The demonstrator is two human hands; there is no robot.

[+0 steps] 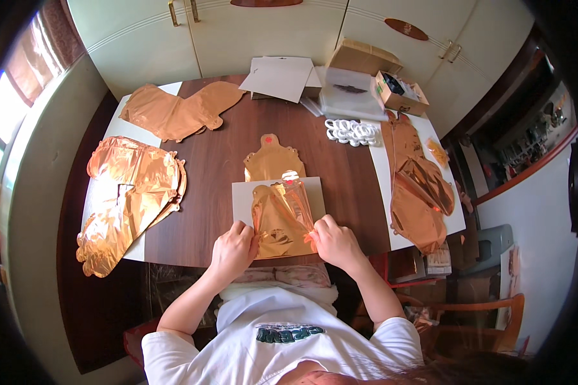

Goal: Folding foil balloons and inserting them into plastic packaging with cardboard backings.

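At the table's front edge a gold foil balloon, flat and folded, lies over a white card. My left hand is closed at the foil's left edge, pinching it. On the opposite side my right hand pinches the right edge, with a bit of orange showing at the fingertips. Just beyond the card a scalloped gold foil part with a red dot on its tab lies flat; whether it joins the foil in my hands is hidden by the card.
Flat gold foil balloons lie at the left, far left and right. Toward the back are white cards, clear plastic sleeves, a small box and coiled white cord. A wooden chair stands at right.
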